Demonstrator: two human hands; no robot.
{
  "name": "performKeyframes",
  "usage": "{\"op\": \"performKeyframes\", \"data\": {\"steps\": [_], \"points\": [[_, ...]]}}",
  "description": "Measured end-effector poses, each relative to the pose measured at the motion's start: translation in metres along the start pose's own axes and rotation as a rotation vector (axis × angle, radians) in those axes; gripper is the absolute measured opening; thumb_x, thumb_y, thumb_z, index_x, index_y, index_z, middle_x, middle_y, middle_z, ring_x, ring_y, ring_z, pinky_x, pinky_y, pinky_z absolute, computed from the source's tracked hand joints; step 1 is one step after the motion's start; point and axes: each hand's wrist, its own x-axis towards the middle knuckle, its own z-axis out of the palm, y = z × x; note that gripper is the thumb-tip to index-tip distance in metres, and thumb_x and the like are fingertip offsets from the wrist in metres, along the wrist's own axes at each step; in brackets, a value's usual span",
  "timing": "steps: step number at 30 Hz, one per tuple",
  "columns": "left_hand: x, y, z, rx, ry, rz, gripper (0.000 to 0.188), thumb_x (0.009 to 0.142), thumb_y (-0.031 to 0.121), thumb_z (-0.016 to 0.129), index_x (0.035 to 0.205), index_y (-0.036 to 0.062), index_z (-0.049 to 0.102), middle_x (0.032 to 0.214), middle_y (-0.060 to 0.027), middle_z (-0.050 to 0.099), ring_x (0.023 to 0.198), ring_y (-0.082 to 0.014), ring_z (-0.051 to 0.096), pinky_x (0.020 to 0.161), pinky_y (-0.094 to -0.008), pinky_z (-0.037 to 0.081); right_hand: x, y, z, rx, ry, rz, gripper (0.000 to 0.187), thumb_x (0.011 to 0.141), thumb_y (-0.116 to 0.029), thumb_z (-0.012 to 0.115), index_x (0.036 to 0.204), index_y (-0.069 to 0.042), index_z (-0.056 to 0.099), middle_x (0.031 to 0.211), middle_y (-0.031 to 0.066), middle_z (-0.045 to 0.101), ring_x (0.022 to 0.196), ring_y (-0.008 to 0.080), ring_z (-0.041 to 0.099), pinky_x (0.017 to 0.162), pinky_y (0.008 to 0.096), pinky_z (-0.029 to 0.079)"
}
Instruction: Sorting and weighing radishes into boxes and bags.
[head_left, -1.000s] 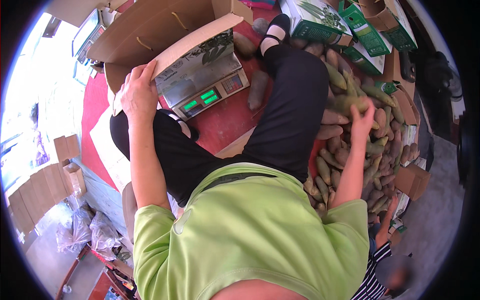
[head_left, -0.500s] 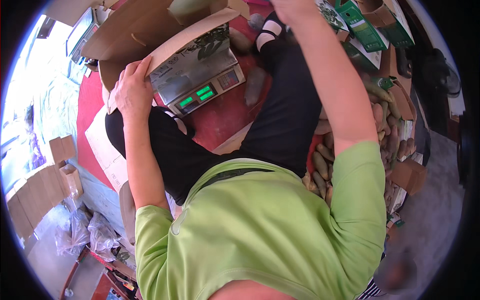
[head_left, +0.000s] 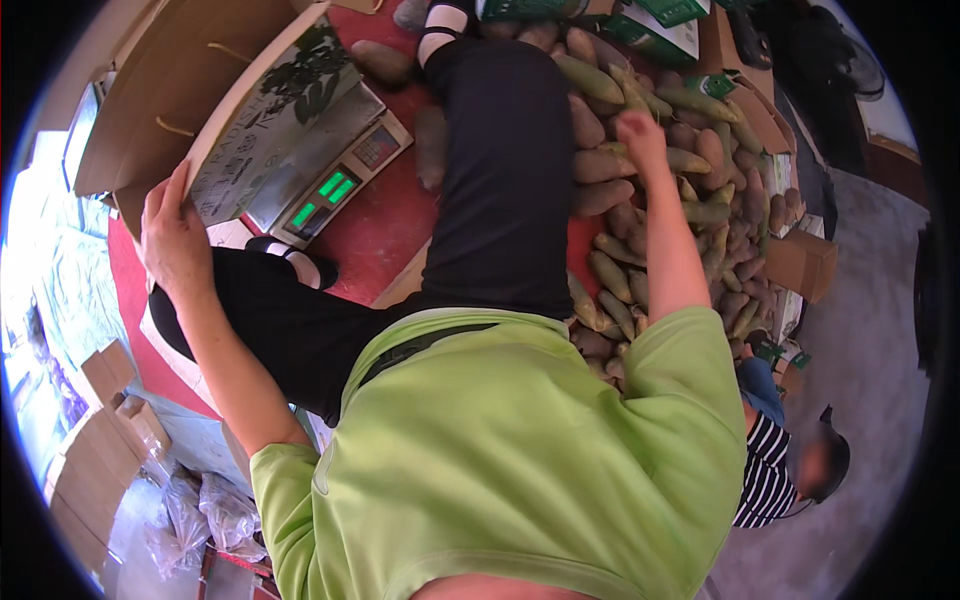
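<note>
On my left, a cardboard box [head_left: 250,130] with a printed grey side and rope loops stands tilted on a digital scale [head_left: 338,190] with lit green digits. My left hand [head_left: 175,235] grips the box's near edge, fingers over the cardboard rim. My right hand [head_left: 640,138] is over a heap of long radishes [head_left: 712,205], green and reddish-brown, some covered in soil. It is closest to a green radish [head_left: 632,90] at the heap's upper part. Its fingers are small and blurred, so their grip does not show.
Loose radishes [head_left: 382,64] lie on the red floor [head_left: 385,240] by my feet. Green cartons [head_left: 650,35] stand beyond the heap. A person [head_left: 775,460] in a striped top is at the lower right. Plastic bags [head_left: 230,515] sit at the lower left.
My right hand has come back from the far top edge to the radish heap on the right. My left hand stays on the box rim. The view has swung to the right.
</note>
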Motion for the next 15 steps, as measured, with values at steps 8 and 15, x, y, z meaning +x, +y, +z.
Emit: {"op": "performKeyframes", "data": {"steps": [8,15], "points": [[0.002,-0.004,0.014,0.019,-0.007,0.009,0.044,0.085,0.001,0.053,0.120,0.0261,0.064,0.111,-0.0005,0.064,0.095,-0.0228,0.064,0.078,-0.0363,0.053,-0.131,0.157,-0.054,-0.553,0.092,0.473,0.040,0.074,-0.021,0.072,0.110,-0.008,0.063,0.102,0.0123,0.067,0.094,0.0288,0.064,0.082,0.0384,0.051],[0.003,-0.004,0.015,0.064,0.000,0.025,0.044,0.085,0.000,0.053,0.120,0.0258,0.064,0.110,-0.0012,0.064,0.096,-0.0227,0.064,0.079,-0.0357,0.053,-0.157,0.111,-0.052,-0.984,-0.111,0.617,0.070,0.072,-0.021,0.075,0.135,-0.021,0.045,0.143,0.0083,0.039,0.128,0.0333,0.041,0.100,0.0454,0.042]]}}
